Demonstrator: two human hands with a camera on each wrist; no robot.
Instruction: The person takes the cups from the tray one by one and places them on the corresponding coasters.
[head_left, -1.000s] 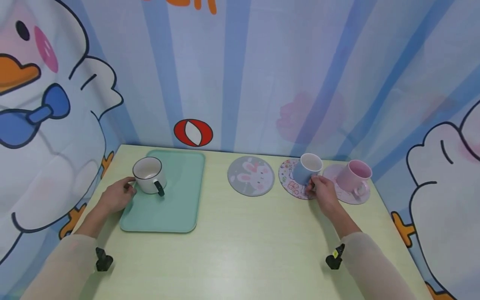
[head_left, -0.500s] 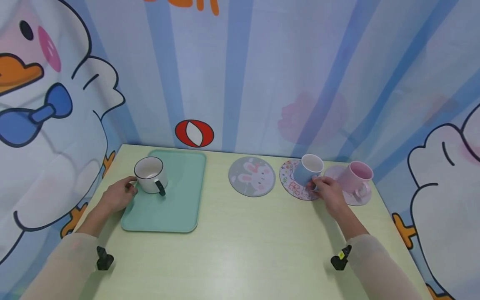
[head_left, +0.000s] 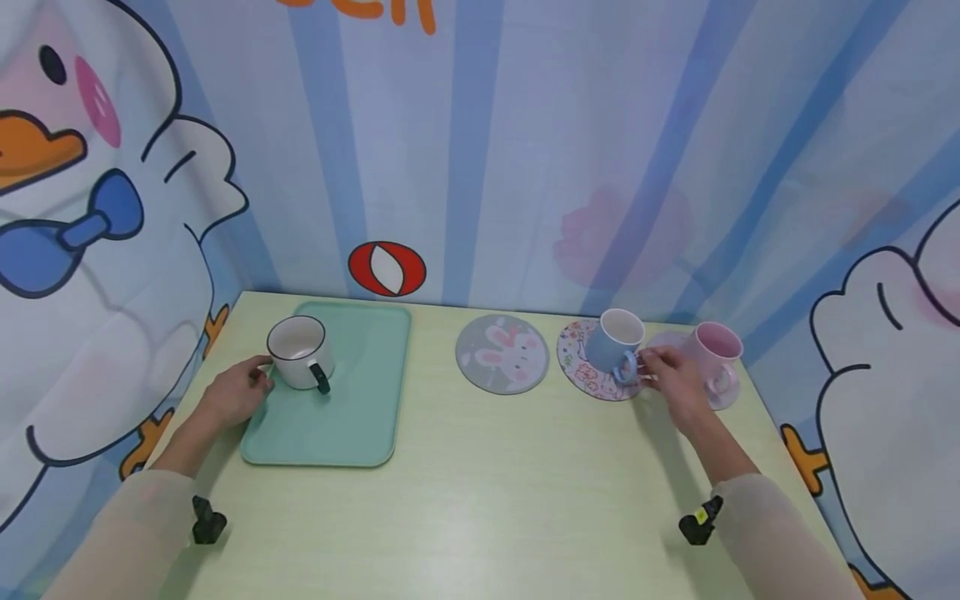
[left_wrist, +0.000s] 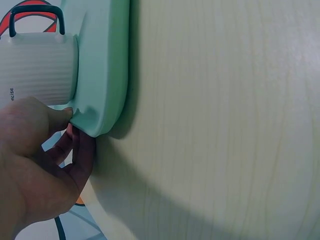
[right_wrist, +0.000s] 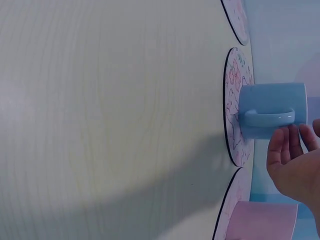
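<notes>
My left hand (head_left: 236, 392) grips the left edge of a mint-green tray (head_left: 356, 417), thumb on the rim and fingers against its outside in the left wrist view. On that tray, near the thumb, stands a white mug (head_left: 294, 360) with a black rim and black handle. My right hand (head_left: 677, 382) is beside the handle of a light blue mug (right_wrist: 272, 95), fingers loosely bent and not wrapped round it; whether the fingertips touch it I cannot tell. The blue mug stands upright on a flowered round coaster (head_left: 581, 375).
A grey rabbit coaster (head_left: 502, 354) lies between the tray and the flowered coaster. To the right, a pink mug (head_left: 708, 354) stands on a pale pink coaster (right_wrist: 231, 197). Behind the pale wooden table (head_left: 510, 492) hangs a striped blue curtain (head_left: 517, 150).
My right hand has let go of the blue mug's handle and drawn back to the right, leaving the handle in plain sight. The left hand, tray and mugs keep their places.
</notes>
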